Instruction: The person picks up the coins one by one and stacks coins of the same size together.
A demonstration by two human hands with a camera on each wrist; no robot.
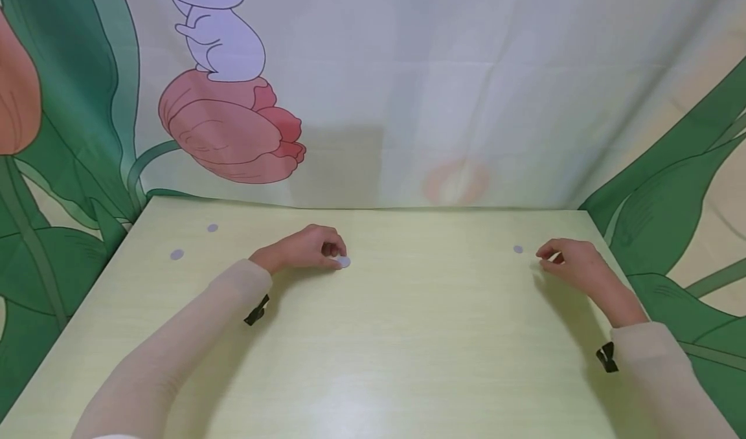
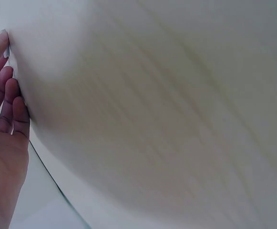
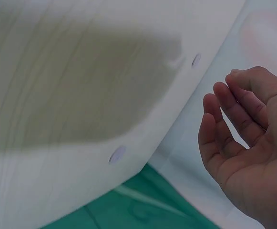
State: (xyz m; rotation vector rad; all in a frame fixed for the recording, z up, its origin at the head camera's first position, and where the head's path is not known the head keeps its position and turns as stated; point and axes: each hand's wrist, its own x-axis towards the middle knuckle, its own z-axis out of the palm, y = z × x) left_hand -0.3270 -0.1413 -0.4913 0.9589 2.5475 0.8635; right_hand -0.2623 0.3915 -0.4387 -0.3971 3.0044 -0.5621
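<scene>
In the head view my left hand (image 1: 305, 248) pinches a small pale lilac disc (image 1: 345, 261) between thumb and fingers, low over the table's middle. The left wrist view shows that hand (image 2: 7, 129) at its left edge, fingertips close to the tabletop. My right hand (image 1: 574, 264) hovers over the table's right side, loosely curled, with nothing visible in it. Just left of its fingertips lies another lilac disc (image 1: 518, 249). In the right wrist view the right hand (image 3: 252, 138) is apart from two discs on the tabletop, one nearer (image 3: 117, 155) and one farther (image 3: 196, 60).
Two more lilac discs, one toward the back (image 1: 212, 228) and one nearer (image 1: 177, 254), lie at the table's far left. A cloth backdrop (image 1: 408, 102) printed with flowers and leaves hangs behind the pale table (image 1: 396, 361). Dark clips hang by both sleeves.
</scene>
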